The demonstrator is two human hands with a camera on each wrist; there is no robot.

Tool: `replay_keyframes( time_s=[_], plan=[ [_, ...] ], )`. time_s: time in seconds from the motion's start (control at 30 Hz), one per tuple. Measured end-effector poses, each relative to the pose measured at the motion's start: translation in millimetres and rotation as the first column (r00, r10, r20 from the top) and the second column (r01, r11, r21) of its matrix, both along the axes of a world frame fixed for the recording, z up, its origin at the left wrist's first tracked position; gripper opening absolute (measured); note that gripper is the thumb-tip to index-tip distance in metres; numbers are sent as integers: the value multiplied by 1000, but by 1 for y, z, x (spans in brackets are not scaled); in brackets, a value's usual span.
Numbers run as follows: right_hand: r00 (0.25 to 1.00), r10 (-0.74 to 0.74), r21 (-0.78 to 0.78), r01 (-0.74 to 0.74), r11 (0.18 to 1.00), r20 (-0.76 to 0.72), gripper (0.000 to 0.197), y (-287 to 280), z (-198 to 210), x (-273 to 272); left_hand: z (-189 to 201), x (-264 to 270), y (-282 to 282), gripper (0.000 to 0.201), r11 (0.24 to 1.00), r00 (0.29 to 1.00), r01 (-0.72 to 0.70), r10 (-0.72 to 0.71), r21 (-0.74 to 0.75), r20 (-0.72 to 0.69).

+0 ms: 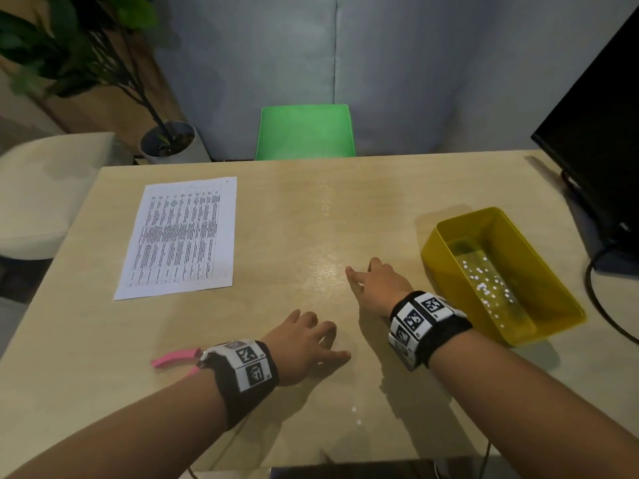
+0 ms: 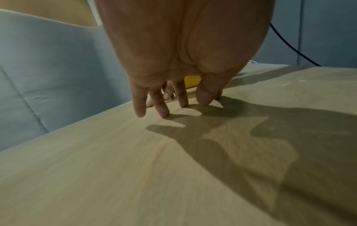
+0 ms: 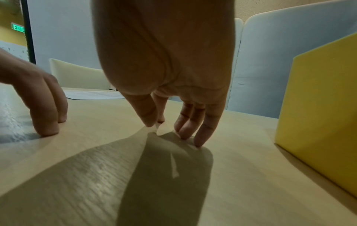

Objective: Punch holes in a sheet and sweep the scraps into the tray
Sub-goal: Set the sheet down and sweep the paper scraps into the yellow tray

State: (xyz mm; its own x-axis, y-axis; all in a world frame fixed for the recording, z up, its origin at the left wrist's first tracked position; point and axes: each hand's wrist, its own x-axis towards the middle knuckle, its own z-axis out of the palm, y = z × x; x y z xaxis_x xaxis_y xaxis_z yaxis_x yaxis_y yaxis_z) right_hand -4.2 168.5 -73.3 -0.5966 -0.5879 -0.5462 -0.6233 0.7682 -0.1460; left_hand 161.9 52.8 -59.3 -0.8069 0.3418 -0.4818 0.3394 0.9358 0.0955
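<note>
The printed sheet (image 1: 179, 236) lies flat at the table's far left; it shows low in the right wrist view as the sheet (image 3: 92, 94). A yellow tray (image 1: 539, 257) stands at the right with several white scraps (image 1: 487, 281) on its floor. The pink hole punch (image 1: 174, 357) lies partly hidden behind my left wrist. My left hand (image 1: 321, 335) rests on spread fingertips on bare table and holds nothing. My right hand (image 1: 363, 271) touches the table left of the tray with straight fingers. In the right wrist view, thumb and forefinger tips of the right hand (image 3: 168, 131) nearly meet.
Two white specks (image 1: 356, 414) lie near the table's front edge. A black monitor (image 1: 605, 133) and its cable (image 1: 594, 281) stand behind the tray. Beyond the far edge are a green chair (image 1: 306, 133) and a potted plant (image 1: 169, 140). The tray wall (image 3: 318, 107) is close on my right.
</note>
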Motion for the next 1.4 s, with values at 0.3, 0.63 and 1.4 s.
replay_keyframes(
  time_s=[0.3, 0.63, 1.4],
  plan=[
    [1000, -2, -20, 2, 1000, -8, 47, 1, -6, 1, -1, 0, 16, 70, 986, 996, 86, -86, -140, 4],
    [987, -162, -203, 154, 967, -24, 28, 7, 0, -4, -4, -9, 7, 25, 985, 991, -54, 72, 164, -109],
    [939, -267, -422, 338, 841, 219, 11, 31, 37, -9, 17, -38, 2, 23, 806, 882, -386, 465, 449, -76]
  ],
)
